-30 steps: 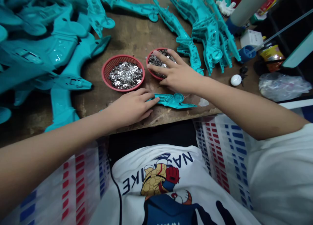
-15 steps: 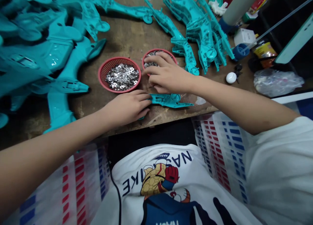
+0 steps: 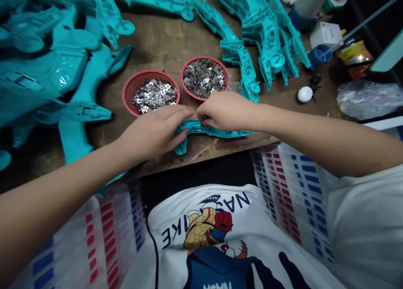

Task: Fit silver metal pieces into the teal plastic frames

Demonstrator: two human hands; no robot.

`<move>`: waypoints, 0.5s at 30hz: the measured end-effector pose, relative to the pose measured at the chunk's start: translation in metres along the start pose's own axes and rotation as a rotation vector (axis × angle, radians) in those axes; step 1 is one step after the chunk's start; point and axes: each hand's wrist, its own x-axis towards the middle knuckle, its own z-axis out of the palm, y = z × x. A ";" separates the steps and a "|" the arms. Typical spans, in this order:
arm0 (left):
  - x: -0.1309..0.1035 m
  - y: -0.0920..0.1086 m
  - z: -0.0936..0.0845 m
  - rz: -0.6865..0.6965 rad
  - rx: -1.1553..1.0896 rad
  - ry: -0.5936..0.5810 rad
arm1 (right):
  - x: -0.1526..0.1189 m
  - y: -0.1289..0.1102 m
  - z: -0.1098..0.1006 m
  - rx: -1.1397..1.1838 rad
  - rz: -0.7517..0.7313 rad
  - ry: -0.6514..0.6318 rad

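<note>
A small teal plastic part [image 3: 220,132] lies along the front edge of the wooden table. My left hand [image 3: 157,131] grips its left end, fingers over the top and thumb below. Above the middle of that part, my right hand [image 3: 225,111] is closed in a pinch, fingertips pointing down at it; anything between them is too small to make out. Just beyond my hands are two red baskets of small metal pieces: the left basket [image 3: 128,97] holds shiny clips, and the right basket [image 3: 227,76] holds darker, tangled ones.
Large teal parts [image 3: 63,66] are heaped at the left, and more teal frames [image 3: 261,33] lie at the back right. A white round object [image 3: 305,94], a blue cup [image 3: 319,56] and a plastic bag [image 3: 368,100] are at the right.
My right hand has come from over the right basket down to the small teal part, its fingers now pinched. My left hand has shifted slightly, showing more of the part's left end.
</note>
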 end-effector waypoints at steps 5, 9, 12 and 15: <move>-0.002 0.008 0.026 0.018 -0.086 -0.099 | 0.004 -0.002 0.006 -0.008 -0.006 -0.045; -0.003 0.009 0.033 0.004 -0.082 -0.141 | 0.006 -0.003 0.004 0.005 -0.008 -0.078; -0.002 0.012 0.029 -0.014 -0.042 -0.159 | 0.003 0.000 0.001 -0.015 0.019 -0.075; 0.000 0.015 0.027 -0.011 -0.001 -0.188 | -0.003 0.007 0.001 -0.075 0.043 -0.050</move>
